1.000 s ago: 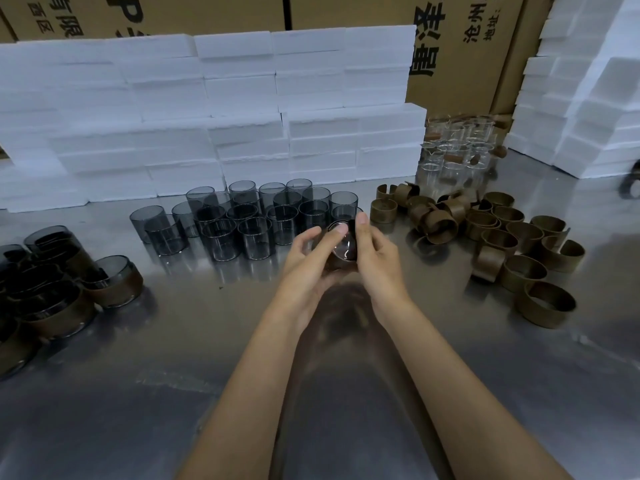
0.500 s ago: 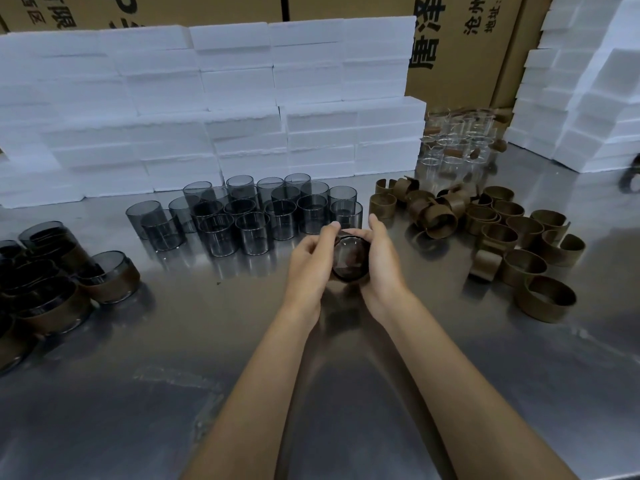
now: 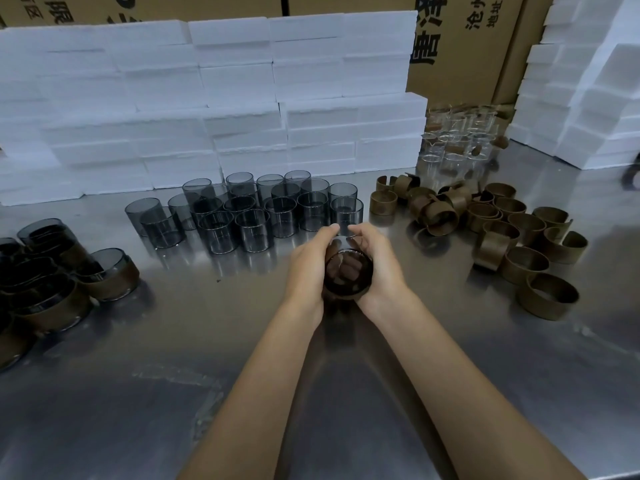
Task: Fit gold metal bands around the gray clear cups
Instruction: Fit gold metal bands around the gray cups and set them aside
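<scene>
Both hands drawn nearer since earlier frame, left hand (image 3: 309, 268) and right hand (image 3: 378, 263) clamped around gray clear plastic cup (image 3: 347, 273) at frame centre, gold metal band on it unclear, loose gold metal bands (image 3: 540, 268) right, empty gray clear cups (image 3: 252, 211) upper centre

smoky gray cups (image 3: 249, 216), dull-gold bands (image 3: 519, 237)

left hand (image 3: 308, 268) curled, gripping | right hand (image 3: 379, 268) curled, gripping; thumbs nearly meeting; 2 forearms converging

White foam blocks (image 3: 242, 109), cardboard boxes (image 3: 460, 46)
</scene>
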Motion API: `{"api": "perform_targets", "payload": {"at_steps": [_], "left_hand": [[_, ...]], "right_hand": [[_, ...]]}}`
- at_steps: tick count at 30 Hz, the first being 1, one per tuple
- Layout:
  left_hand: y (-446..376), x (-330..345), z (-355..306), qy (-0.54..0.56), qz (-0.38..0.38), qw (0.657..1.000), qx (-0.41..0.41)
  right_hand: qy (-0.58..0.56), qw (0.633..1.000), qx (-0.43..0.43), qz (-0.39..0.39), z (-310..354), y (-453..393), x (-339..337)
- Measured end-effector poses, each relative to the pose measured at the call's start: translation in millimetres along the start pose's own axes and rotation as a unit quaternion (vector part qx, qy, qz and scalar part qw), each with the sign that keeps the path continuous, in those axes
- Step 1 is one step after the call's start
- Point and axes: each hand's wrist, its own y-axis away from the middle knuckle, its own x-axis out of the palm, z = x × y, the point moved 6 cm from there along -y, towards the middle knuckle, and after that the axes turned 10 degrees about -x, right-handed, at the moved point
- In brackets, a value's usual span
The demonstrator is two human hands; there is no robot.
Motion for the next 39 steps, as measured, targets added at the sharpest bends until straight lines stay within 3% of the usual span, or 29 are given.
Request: {"api": "perform_targets", "payload": {"at_steps": [6, 17, 20, 26, 31, 39], "left_hand": [[1, -2, 3, 0.002, -0.039, 0.999, -0.006], [5, 1, 1, 0.004, -0.016, 1.000, -0.006], [7, 2, -5, -0.016, 0.002, 1.000, 0.024], [4, -5, -17, -0.054, -0.061, 0.995, 0.066], [13, -1, -23, -0.050, -0.066, 0.987, 0.141], [14, -5, -28, -0.044, -0.067, 0.980, 0.180]], "right_hand": [[0.005, 1.000, 0.005, 0.003, -1, -3, -3], [0.040, 0.999, -0.018, -0.013, 5, -8, -5], [0.057, 0.997, -0.058, 0.008, 12, -10, -1], [0.131, 0.981, -0.125, 0.068, 26, -6, 6], [0.130, 0.976, -0.165, 0.052, 23, -2, 10], [0.110, 0.982, -0.143, 0.053, 20, -4, 11]]}}
